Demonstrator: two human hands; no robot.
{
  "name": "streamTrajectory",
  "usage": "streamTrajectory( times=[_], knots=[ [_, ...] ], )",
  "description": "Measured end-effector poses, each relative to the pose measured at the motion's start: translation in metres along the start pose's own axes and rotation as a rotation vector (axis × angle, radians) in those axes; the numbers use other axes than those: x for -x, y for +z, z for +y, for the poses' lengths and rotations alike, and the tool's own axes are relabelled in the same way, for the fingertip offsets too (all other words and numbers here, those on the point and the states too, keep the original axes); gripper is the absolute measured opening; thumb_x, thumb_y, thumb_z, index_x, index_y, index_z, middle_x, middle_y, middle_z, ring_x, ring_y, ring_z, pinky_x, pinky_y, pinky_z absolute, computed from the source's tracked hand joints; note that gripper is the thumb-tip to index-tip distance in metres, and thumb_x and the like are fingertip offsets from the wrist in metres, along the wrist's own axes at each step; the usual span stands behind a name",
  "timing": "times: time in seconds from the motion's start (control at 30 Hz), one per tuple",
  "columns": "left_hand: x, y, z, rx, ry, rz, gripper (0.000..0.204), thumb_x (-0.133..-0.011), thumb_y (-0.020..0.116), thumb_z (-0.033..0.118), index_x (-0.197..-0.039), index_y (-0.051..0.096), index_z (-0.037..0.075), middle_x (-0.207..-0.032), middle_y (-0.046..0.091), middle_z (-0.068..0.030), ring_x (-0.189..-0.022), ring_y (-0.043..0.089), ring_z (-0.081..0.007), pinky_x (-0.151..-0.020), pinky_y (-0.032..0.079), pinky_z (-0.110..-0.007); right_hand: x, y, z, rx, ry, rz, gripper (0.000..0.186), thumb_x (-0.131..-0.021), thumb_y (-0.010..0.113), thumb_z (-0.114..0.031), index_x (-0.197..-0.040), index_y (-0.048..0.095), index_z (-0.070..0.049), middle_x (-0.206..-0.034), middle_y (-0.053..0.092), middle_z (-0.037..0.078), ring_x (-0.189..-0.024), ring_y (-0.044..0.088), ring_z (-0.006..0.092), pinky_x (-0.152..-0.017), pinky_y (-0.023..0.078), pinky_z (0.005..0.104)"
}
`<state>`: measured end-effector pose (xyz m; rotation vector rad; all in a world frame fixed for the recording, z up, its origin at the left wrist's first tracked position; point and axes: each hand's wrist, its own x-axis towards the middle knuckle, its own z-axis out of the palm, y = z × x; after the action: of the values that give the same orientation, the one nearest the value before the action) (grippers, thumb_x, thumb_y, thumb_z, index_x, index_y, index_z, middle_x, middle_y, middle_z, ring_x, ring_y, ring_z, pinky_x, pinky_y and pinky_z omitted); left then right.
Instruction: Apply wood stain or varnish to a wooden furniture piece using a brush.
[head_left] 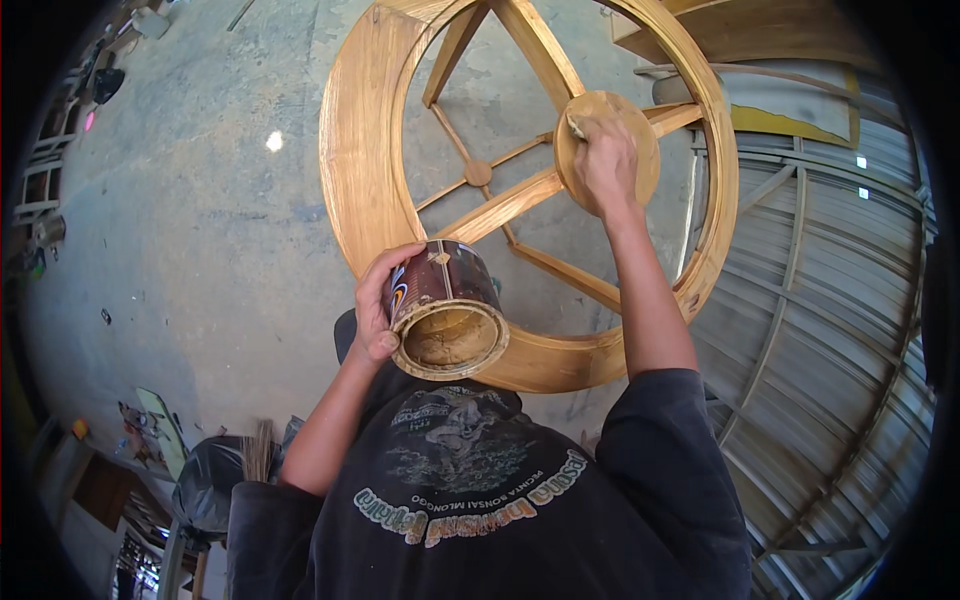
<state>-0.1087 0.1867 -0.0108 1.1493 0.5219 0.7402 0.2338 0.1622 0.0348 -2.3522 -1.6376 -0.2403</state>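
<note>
Hands, one tin and one circular golden-brown wooden frame.
The right hand, narrowly closed on one small pale piece of unclear kind, lies directly over one flat round wooden disc inside the frame's right edge; the left hand, farther from the disc, grips one dark-brown cylindrical metal tin at the frame's near edge, its long axis tilted, mouth toward the wearer.

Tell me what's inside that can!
The can in the left hand has tan, paste-like stuff coating the inside that shows. The can's own wall covers the rest, so I can't see all of it or tell how much is there.
</note>
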Motion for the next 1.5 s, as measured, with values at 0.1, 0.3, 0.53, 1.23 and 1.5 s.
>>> streamTrajectory(
  times=[0.1,0.3,0.53,1.23,1.5],
  knots=[
    [-0.003,0.006,0.010,0.060,-0.059,0.025,0.115,-0.061,0.061,0.083,-0.128,0.048,-0.010,-0.117,0.057,-0.0155,-0.109,0.056,-0.0228,-0.098,0.040,-0.034,0.028,-0.009,-0.006,-0.088,-0.088,-0.048,0.024,-0.077,0.059,0.000,-0.097,0.072,-0.002,-0.097,0.068,0.014,-0.092,0.060,0.0335,-0.083,0.048,0.0408],
    [-0.022,0.010,0.032,0.114,-0.039,0.193,0.083,-0.079,0.056,0.055,-0.130,0.044,-0.010,-0.122,0.057,-0.0183,-0.114,0.054,-0.0238,-0.102,0.039,-0.035,0.037,-0.107,-0.077,-0.693,0.523,-0.252,0.019,-0.084,0.059,-0.003,-0.101,0.063,0.000,-0.089,0.065,0.007,-0.083,0.058,0.0157,-0.078,0.047,0.0330],
    [-0.025,0.017,0.063,-0.002,0.025,0.164,0.086,-0.077,0.062,0.054,-0.133,0.042,-0.009,-0.125,0.054,-0.0186,-0.116,0.053,-0.0242,-0.103,0.038,-0.036,0.065,-0.175,-0.170,-0.747,-0.025,-0.146,0.016,-0.082,0.060,-0.003,-0.097,0.062,0.003,-0.079,0.061,0.014,-0.069,0.060,0.0271,-0.066,0.049,0.0366],
    [0.000,0.066,0.015,0.026,-0.051,0.396,0.065,-0.091,0.050,0.047,-0.131,0.048,-0.004,-0.123,0.056,-0.0137,-0.116,0.053,-0.0218,-0.102,0.041,-0.037,0.119,-0.148,-0.095,-1.320,0.589,-0.423,0.012,-0.089,0.063,-0.002,-0.097,0.060,0.005,-0.089,0.068,0.010,-0.075,0.064,0.0149,-0.068,0.054,0.0260],
    [0.002,0.113,0.042,0.532,0.051,0.828,0.077,-0.091,0.026,0.061,-0.140,0.041,0.004,-0.138,0.048,-0.0147,-0.127,0.048,-0.0308,-0.108,0.038,-0.047,0.128,-0.084,0.017,-1.885,0.669,-0.367,0.032,-0.095,0.057,-0.006,-0.124,0.049,0.004,-0.109,0.065,0.014,-0.093,0.068,0.0214,-0.077,0.059,0.0337]
  ],
)
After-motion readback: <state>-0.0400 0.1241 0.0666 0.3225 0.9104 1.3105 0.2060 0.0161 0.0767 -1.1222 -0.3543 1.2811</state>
